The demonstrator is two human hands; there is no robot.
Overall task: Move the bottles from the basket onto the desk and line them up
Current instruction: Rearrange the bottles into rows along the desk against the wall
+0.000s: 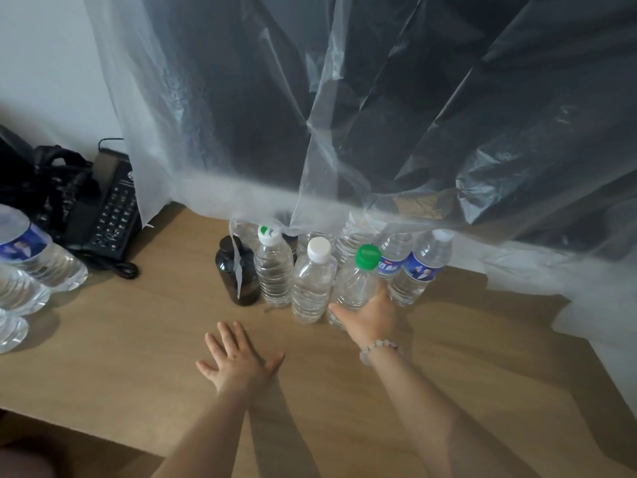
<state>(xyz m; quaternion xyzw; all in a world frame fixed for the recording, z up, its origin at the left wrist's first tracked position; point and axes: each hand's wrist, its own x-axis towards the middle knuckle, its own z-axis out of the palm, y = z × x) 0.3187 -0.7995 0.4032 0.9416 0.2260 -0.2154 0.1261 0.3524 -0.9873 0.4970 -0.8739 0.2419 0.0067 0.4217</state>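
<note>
A wide clear plastic sheet [379, 98] hangs across the far side, dark behind it, and its lower edge drapes over the tops of the farthest bottles. Below it lies the wooden worktop [138, 339]. At the far left a black tangled bag [51, 181] sits beside a dark telephone [110, 215]. Near the left edge a blue-labelled bottle [38, 253] leans over other clear bottles [17, 291]. The bottles already on the worktop stand upright in a close row at the middle, just under the sheet. From left to right they are a dark brown bottle [238, 274], a clear bottle with a green-and-white cap [274, 270], a white-capped bottle [312, 284], a green-capped bottle [356, 284] and a bottle with a blue label [418, 270]. More clear bottles stand behind them, half hidden by the sheet. My right grip [370, 317] grasps the green-capped bottle low on its body, thumb on the left side and fingers round the right, with the bottle standing at the near right of the row. My left grip [238, 357] is released, palm down with fingers spread over bare wood nearer to me than the row; I cannot tell whether it touches the surface. A beaded bracelet [379, 348] circles my right wrist.
</note>
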